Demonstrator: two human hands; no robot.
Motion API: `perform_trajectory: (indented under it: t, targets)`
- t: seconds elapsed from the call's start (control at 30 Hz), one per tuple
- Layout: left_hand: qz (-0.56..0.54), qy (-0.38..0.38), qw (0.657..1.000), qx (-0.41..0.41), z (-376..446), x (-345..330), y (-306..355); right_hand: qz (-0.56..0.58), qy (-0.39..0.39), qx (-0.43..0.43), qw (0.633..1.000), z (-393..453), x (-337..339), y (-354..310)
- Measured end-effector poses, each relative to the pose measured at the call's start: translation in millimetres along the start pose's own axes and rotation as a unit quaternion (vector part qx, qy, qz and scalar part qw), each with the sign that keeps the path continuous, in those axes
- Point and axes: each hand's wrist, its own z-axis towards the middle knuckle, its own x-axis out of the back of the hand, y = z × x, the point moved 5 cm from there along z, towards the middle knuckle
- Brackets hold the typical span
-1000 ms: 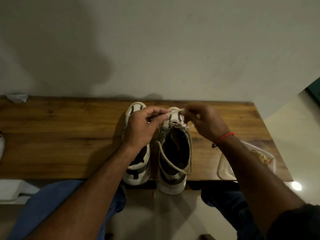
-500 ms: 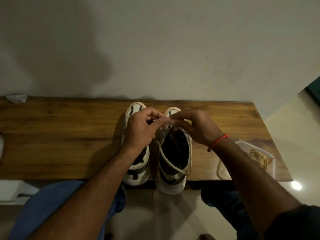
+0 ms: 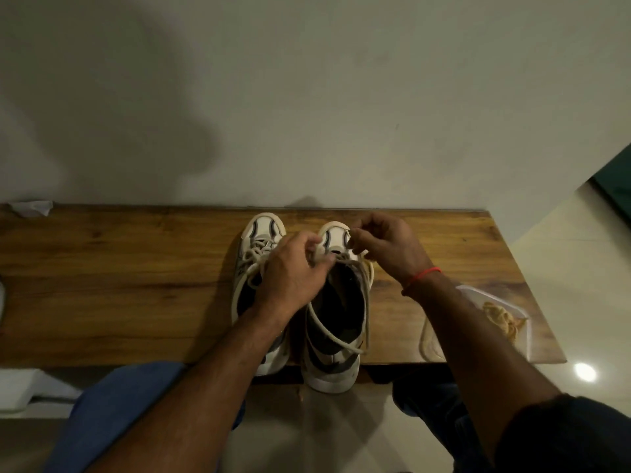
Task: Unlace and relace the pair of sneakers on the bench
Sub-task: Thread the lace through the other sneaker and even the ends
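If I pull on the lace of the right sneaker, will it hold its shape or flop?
Probably flop: the lace droops in a loose curve across the right sneaker. It looks light and thin, so the hands likely need a pinch to steer it.

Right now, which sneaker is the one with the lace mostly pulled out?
The right sneaker, under both hands: its throat gapes open and the lace trails loose across it. The left sneaker keeps its crisscrossed lacing near the toe.
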Motion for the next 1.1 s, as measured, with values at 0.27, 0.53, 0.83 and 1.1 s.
perform_trajectory:
  t: [0.27, 0.53, 0.83, 1.1]
  targets:
    - [0.110, -0.023, 0.994, 0.011, -2.0, -18.8, 6.1, -0.192, -0.088, 0.003, 0.977, -1.3, -21.6, 13.6]
    - [0.012, -0.031, 0.997, 0.067, 1.0, -12.9, -6.9, -0.321, -0.034, 0.020, 0.946, -4.4, -33.8, 15.5]
    - [-0.049, -0.066, 0.991, 0.108, 2.2, -13.8, -13.7, -0.231, -0.039, -0.014, 0.972, -3.7, -34.5, 21.9]
    - [-0.048, -0.057, 0.990, 0.123, 1.6, -13.4, -13.4, -0.282, -0.010, -0.023, 0.959, -6.0, -36.5, 24.4]
